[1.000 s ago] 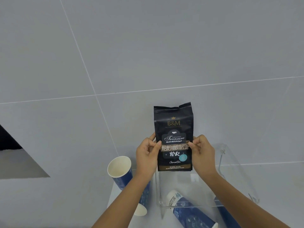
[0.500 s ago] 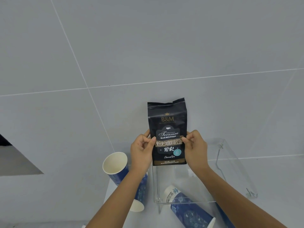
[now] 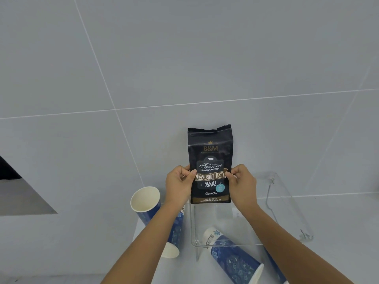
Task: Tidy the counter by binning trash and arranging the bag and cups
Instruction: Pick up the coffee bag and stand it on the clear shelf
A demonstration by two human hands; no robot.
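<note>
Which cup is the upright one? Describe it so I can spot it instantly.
Start at the black coffee bag held by both hands in the centre. Just lower left, beside the left forearm, stands a blue paper cup. Its white mouth faces the camera; the other blue cup lies on its side.

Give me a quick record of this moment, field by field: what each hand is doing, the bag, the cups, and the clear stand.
left hand: grips the left edge of the bag
right hand: grips the right edge of the bag
black foil coffee bag: upright, label facing the camera, held over the stand's back edge
clear acrylic stand: on the white counter
blue paper cup, left: open mouth facing up, tilted
blue paper cup, front: lying on its side by the stand
</note>
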